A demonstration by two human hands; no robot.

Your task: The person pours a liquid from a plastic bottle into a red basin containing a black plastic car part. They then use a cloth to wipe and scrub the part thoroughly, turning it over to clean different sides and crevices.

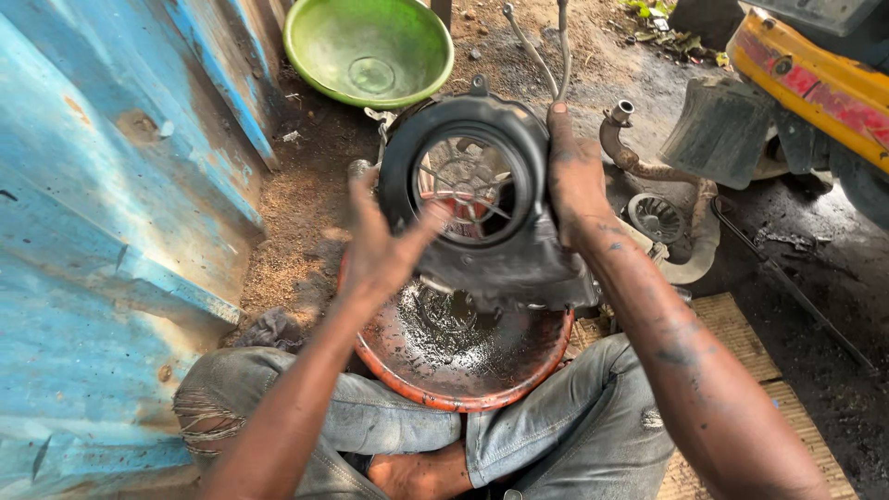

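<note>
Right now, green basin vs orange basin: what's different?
The green basin sits up by the blue metal wall, untouched, its inside bare and dry-looking. The orange basin sits between the person's knees, its inside black with oily liquid. Nothing covers the green basin; the orange basin is partly hidden by the black fan cover that the left hand and right hand hold above it. Both are round, shallow and rest on the dirt ground.
</note>
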